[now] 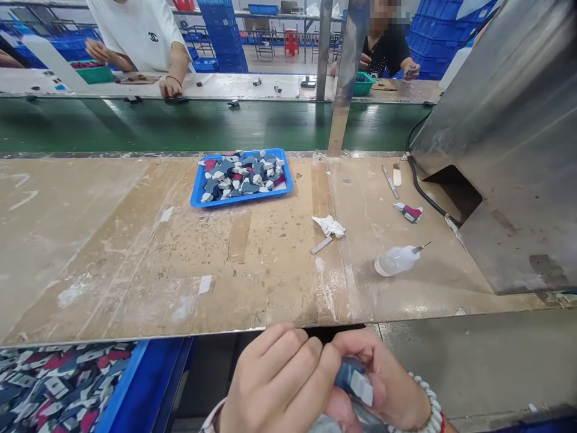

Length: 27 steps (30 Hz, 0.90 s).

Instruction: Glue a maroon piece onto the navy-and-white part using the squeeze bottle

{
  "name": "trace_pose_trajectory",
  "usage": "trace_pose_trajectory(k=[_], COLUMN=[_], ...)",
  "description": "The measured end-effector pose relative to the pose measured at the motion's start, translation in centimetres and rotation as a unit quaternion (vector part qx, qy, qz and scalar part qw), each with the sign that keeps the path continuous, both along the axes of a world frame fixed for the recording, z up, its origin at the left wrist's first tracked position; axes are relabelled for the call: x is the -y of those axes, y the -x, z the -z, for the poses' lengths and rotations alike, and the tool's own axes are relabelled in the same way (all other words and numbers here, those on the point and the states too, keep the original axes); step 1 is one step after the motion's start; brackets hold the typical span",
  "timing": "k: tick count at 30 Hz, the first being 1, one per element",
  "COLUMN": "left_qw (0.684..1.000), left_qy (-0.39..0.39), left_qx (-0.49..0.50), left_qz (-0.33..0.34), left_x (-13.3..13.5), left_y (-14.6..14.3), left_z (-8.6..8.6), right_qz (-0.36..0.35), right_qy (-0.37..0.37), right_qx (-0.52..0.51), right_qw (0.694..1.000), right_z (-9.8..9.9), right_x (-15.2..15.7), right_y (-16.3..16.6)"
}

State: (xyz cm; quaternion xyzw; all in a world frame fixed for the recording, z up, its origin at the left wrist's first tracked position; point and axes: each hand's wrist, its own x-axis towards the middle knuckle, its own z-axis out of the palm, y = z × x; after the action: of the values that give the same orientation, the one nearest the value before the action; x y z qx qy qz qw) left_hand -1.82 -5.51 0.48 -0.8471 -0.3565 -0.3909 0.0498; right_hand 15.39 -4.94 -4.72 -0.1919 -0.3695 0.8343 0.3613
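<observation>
Just below the table's front edge, my left hand and my right hand are close together around a small dark-blue and white plastic part. The right fingers and thumb pinch it, with its white end showing. My left fingers are curled against its other side and hide much of it. A blue tray on the table holds a heap of similar dark-blue, white and dark-red parts. One more such part lies alone at the right.
A translucent needle-tipped bottle lies right of centre, near crumpled tissue. A large metal housing bounds the right side. At lower left is a blue crate full of parts. Beyond the green conveyor belt sit two people.
</observation>
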Motion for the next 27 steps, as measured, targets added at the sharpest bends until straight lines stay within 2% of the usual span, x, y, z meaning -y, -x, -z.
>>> trace_pose_trajectory(k=[4, 7, 10, 13, 16, 19, 23, 27], left_qw=[0.99, 0.951, 0.917, 0.904, 0.903, 0.911, 0.91, 0.907], left_qy=[0.068, 0.173, 0.234, 0.242, 0.243, 0.25, 0.274, 0.307], left_qx=[0.105, 0.203, 0.225, 0.225, 0.222, 0.21, 0.198, 0.171], left_qz=[0.065, 0.156, 0.231, 0.271, 0.278, 0.253, 0.241, 0.233], left_x=[-0.6, -1.3, -1.7, -1.8, -1.5, -1.0, -0.5, -0.6], left_y=[0.1, 0.1, -0.1, -0.4, -0.6, -0.5, 0.0, 0.6], left_z=[0.5, 0.5, 0.2, 0.0, 0.1, 0.3, -0.1, -0.6], right_qz=[0.041, 0.026, -0.009, 0.01, -0.004, -0.019, -0.029, -0.032], right_qy=[-0.013, -0.059, -0.063, -0.069, -0.086, -0.062, -0.042, -0.08], right_qx=[0.064, 0.081, 0.08, 0.057, 0.015, -0.005, 0.043, 0.063], right_qw=[0.997, 0.995, 0.995, 0.996, 0.996, 0.998, 0.998, 0.994], right_z=[-0.8, -0.8, -0.2, 0.0, -0.6, -1.5, -1.8, -1.2], right_x=[0.2, 0.2, 0.1, 0.2, 0.4, 0.5, 0.5, 0.6], right_y=[-0.7, -1.3, -1.3, -0.9, -0.3, -0.1, -0.2, 0.0])
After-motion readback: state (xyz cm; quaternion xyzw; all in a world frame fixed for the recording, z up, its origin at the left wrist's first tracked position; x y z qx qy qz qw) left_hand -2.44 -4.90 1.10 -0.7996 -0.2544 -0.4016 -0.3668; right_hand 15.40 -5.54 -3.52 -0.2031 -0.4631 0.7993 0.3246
